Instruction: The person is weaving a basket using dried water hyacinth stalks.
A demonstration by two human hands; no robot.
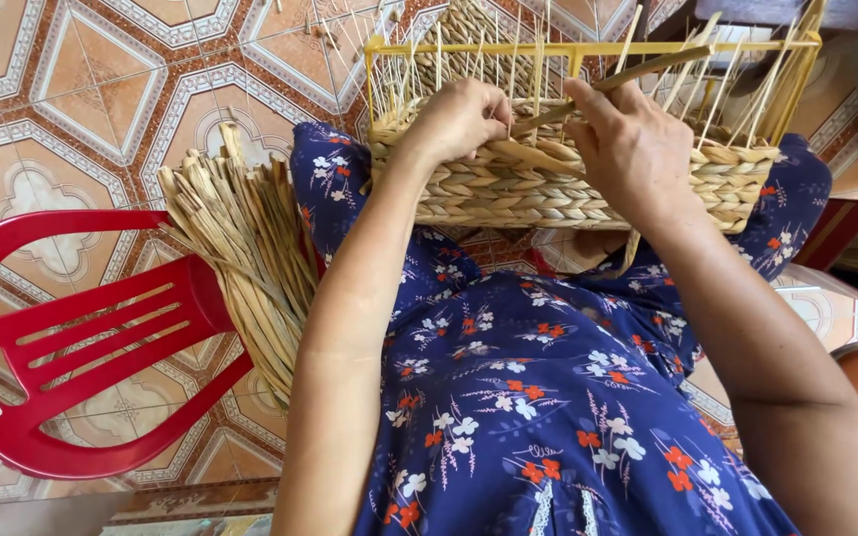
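A half-woven basket (588, 179) is propped on the person's knees, with a wire frame (588, 48) standing up out of it. A bundle of dried straw (250, 248) is laid to the left of the lap, overlapping a plastic chair (71, 357) set further left on the tiled floor (81, 99).

A half-woven basket (588, 179) rests on the person's knees, with thin yellow stakes standing up from its braided wall. The left hand (459, 119) presses on the top of the weave — the right hand (628, 144) holds a flat straw strand (613, 84). A bundle of dry straw (245, 248) lies beside a red plastic chair (71, 347) on the patterned tile floor (81, 89).
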